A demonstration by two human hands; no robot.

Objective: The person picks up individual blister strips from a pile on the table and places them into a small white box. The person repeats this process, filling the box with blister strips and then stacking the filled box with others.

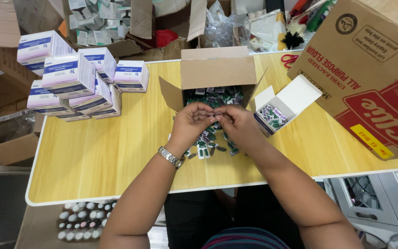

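Sorting small vials (210,146), the left hand (193,121) and right hand (238,121) pinch one together; next comes the white box (282,107) at three o'clock.

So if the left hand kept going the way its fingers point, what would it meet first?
Probably the right hand: the left hand points at it, fingertips almost touching over the blister strips. Depth is unclear.

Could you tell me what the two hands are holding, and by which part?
The left hand and right hand pinch something small between their fingertips above the loose capsule strips; what it is and where it is gripped cannot be told.
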